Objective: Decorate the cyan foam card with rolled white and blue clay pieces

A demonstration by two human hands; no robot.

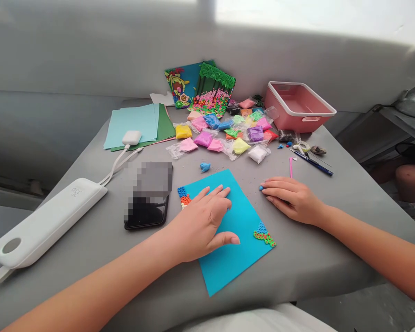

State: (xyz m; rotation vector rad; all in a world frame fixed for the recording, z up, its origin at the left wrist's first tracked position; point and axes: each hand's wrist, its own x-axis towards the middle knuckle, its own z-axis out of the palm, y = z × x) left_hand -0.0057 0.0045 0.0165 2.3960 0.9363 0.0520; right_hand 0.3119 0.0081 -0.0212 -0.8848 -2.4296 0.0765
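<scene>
A blue card (244, 216) lies on the grey table (297, 267) in front of me, with small clay decorations at its upper left corner (184, 197) and lower right corner (264, 236). My left hand (202, 223) rests flat on the card, fingers spread. My right hand (289, 198) lies palm down on the table just right of the card, its fingertips touching a tiny blue clay ball (261, 188). A blue clay lump (204, 167) sits beyond the card.
Several bags of coloured clay (228, 133) lie mid-table, with finished clay pictures (207, 87) and a pink tub (297, 106) behind. A phone (147, 210), a white power bank (44, 221), an earbud case (132, 137), paper sheets (134, 124) and small tools (311, 161) surround the card.
</scene>
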